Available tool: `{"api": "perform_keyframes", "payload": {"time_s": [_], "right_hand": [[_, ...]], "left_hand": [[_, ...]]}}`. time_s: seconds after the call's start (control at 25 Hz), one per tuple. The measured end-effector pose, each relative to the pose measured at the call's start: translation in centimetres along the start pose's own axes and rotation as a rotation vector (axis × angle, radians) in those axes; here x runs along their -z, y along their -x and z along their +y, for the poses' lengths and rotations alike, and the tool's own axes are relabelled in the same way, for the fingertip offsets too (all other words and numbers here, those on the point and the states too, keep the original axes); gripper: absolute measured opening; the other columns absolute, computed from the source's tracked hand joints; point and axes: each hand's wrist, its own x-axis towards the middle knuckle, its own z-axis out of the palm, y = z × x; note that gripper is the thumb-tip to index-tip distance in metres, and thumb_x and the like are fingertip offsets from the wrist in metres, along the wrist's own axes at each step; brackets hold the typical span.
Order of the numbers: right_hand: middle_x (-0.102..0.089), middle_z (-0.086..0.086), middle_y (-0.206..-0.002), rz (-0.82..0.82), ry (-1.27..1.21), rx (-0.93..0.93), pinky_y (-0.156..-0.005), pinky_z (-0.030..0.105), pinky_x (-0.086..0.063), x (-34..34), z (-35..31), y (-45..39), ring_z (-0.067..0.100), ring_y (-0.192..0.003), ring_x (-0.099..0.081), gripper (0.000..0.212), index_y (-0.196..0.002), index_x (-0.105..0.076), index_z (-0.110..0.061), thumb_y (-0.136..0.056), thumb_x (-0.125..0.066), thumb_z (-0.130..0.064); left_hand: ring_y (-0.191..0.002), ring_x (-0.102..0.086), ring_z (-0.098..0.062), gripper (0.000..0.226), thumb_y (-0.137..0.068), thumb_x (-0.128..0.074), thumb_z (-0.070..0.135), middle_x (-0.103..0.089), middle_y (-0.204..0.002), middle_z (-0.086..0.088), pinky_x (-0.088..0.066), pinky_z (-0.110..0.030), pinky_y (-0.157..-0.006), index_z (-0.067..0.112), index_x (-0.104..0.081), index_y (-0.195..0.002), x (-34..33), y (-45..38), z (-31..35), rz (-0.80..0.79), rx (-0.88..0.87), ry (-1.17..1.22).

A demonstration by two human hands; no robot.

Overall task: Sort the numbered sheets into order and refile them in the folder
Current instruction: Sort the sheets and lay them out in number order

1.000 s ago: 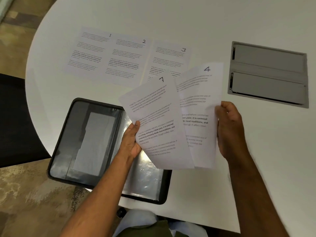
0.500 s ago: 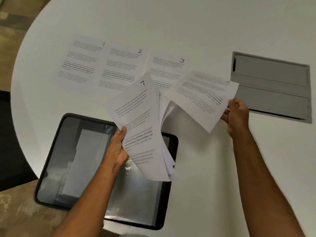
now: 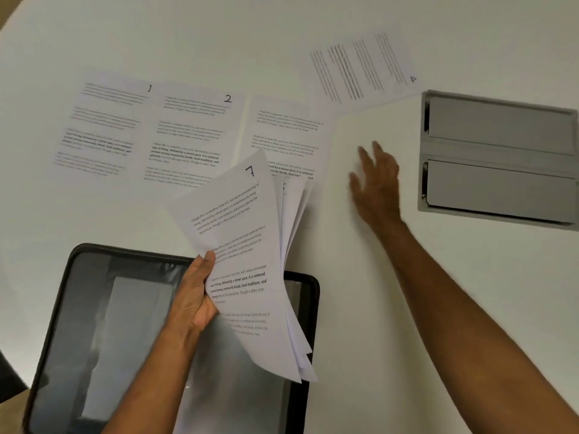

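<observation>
Sheets 1 (image 3: pixel 100 126), 2 (image 3: pixel 191 136) and 3 (image 3: pixel 288 136) lie side by side on the white table (image 3: pixel 360 308). Sheet 4 (image 3: pixel 360 67) lies turned sideways at the far right of them, above the table hatch. My left hand (image 3: pixel 195 296) grips a fanned stack of sheets (image 3: pixel 247 261) with sheet 7 on top, held over the open black folder (image 3: pixel 131 339). My right hand (image 3: pixel 374 180) hovers blurred over the table right of sheet 3, fingers spread, holding nothing.
A grey metal cable hatch (image 3: pixel 498 158) is set into the table at the right. The folder's clear plastic sleeves lie open near the table's front edge. Floor shows at the lower left corner.
My right hand let go of sheet 4, which now lies on the table beyond sheet 3, and has drawn back empty. The left hand still holds the stack.
</observation>
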Motion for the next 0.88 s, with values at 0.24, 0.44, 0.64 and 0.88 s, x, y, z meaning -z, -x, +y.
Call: {"api": "perform_keyframes", "payload": {"time_s": [0.24, 0.44, 0.64, 0.88], "right_hand": [[-0.010, 0.005, -0.174, -0.156, -0.133, -0.061, -0.124, 0.054, -0.026, -1.1, -1.5, -8.3, 0.032, -0.159, -0.006, 0.068, -0.163, -0.026, -0.012, -0.106, -0.049, -0.042], [-0.009, 0.008, -0.174, -0.231, -0.077, -0.084, -0.128, 0.049, -0.014, -2.4, -0.6, -9.8, 0.031, -0.160, -0.005, 0.067, -0.163, -0.025, -0.011, -0.108, -0.047, -0.042], [-0.011, 0.007, -0.173, -0.173, -0.106, -0.095, -0.127, 0.051, -0.018, -1.5, -0.5, -15.7, 0.032, -0.159, -0.007, 0.065, -0.161, -0.030, -0.011, -0.106, -0.050, -0.040], [-0.008, 0.003, -0.174, -0.165, -0.100, -0.104, -0.125, 0.054, -0.021, -1.4, -0.3, -22.7, 0.027, -0.159, -0.003, 0.069, -0.162, -0.025, -0.011, -0.106, -0.050, -0.041]], "left_hand": [[-0.125, -0.066, -0.031, 0.058, -0.091, -0.069, 0.016, -0.062, -0.143, -0.018, -0.053, -0.058, -0.097, 0.006, -0.056, -0.146, -0.9, -0.2, 0.4, -0.029, 0.012, 0.013], [-0.122, -0.067, -0.031, 0.068, -0.079, -0.081, 0.020, -0.061, -0.143, -0.020, -0.053, -0.058, -0.096, 0.006, -0.060, -0.143, -2.5, -0.7, 0.7, -0.016, -0.026, -0.003], [-0.102, -0.076, -0.029, 0.034, -0.107, -0.043, 0.011, -0.071, -0.128, -0.019, -0.063, -0.050, -0.080, 0.002, -0.070, -0.125, -6.7, -3.0, 2.0, -0.045, -0.052, -0.007], [-0.099, -0.077, -0.026, 0.033, -0.092, -0.053, 0.018, -0.073, -0.125, -0.016, -0.065, -0.044, -0.077, 0.013, -0.083, -0.105, -8.9, -5.5, 3.9, -0.053, -0.078, -0.005]]}}
